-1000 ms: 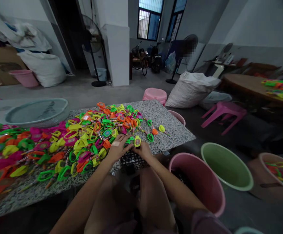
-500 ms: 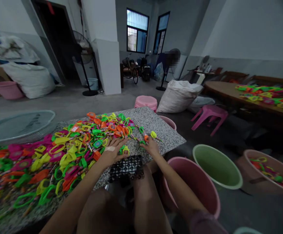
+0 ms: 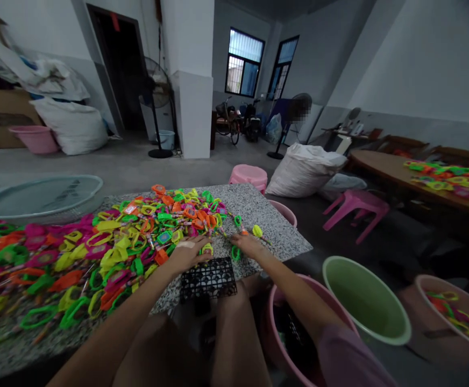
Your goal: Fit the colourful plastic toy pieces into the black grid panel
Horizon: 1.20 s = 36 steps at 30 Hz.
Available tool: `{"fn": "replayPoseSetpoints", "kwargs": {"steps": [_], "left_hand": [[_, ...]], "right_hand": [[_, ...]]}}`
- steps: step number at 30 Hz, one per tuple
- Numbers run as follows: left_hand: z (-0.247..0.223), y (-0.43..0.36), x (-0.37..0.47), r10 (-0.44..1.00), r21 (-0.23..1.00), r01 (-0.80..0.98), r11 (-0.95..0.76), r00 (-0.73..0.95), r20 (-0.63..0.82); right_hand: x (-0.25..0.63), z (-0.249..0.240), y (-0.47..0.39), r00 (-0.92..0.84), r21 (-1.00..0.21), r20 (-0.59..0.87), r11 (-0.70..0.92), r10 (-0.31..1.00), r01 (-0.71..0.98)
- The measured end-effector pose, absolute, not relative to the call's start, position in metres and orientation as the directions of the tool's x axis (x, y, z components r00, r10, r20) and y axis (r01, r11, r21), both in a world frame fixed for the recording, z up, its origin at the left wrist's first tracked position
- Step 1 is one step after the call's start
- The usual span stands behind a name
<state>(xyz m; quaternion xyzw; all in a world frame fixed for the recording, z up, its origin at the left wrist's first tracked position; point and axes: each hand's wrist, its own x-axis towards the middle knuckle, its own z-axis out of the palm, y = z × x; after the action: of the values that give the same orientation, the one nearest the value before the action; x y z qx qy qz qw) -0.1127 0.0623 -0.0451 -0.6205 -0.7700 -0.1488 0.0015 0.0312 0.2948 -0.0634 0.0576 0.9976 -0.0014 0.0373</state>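
From the head camera, the left hand (image 3: pixel 186 251) lies palm down at the near edge of the heap of bright plastic pieces (image 3: pixel 109 242), its fingers curled loosely over a yellow piece (image 3: pixel 207 248) that pokes out at the fingertips; whether it is truly pinched or only covered I cannot tell. The right hand (image 3: pixel 250 244) rests flat on the speckled stone table (image 3: pixel 277 236), fingers spread narrow and pointing toward the heap, with a green ring piece (image 3: pixel 235 252) just beside its thumb side and an orange-and-yellow stick piece (image 3: pixel 254 231) just beyond its fingertips; it seems to hold nothing, though the underside is hidden. The green ring lies between the two hands, nearer the right one, and the stick piece runs with its long axis slanting away to the right, along the table edge. Just below both hands, touching the table edge over the knees, sits a black mesh basket (image 3: pixel 208 279), its contents too dark to tell. To the right stand a pink bucket (image 3: pixel 339 322) with dark things inside, a green bucket (image 3: pixel 366 298) that looks bare inside, and a further pink tub (image 3: pixel 456 309) holding a few coloured pieces
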Motion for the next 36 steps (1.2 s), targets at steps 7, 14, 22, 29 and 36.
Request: {"fn": "replayPoseSetpoints", "kwargs": {"steps": [7,14,22,29,36], "left_hand": [[-0.046,0.061,-0.111,0.956,0.249,0.953,0.172,-0.222,0.193],[-0.053,0.060,-0.112,0.958,0.247,0.954,0.169,-0.217,0.186],[-0.049,0.058,-0.109,0.951,0.292,0.941,0.170,-0.235,0.202],[-0.051,0.060,-0.111,0.940,0.322,0.924,0.207,-0.279,0.194],[-0.060,0.061,-0.105,0.923,0.395,0.877,0.274,-0.355,0.147]], "right_hand": [[0.031,-0.103,0.265,-0.921,-0.538,0.232,0.830,0.312,0.146],[0.012,-0.120,0.205,-0.828,-0.833,0.207,0.538,0.521,0.130],[0.010,-0.103,0.196,-0.875,-0.629,0.084,0.706,0.476,0.324],[0.021,-0.104,0.234,-0.892,-0.593,0.247,0.787,0.379,0.170],[0.012,-0.170,0.321,-0.680,-0.372,0.553,0.873,0.481,0.315]]}}
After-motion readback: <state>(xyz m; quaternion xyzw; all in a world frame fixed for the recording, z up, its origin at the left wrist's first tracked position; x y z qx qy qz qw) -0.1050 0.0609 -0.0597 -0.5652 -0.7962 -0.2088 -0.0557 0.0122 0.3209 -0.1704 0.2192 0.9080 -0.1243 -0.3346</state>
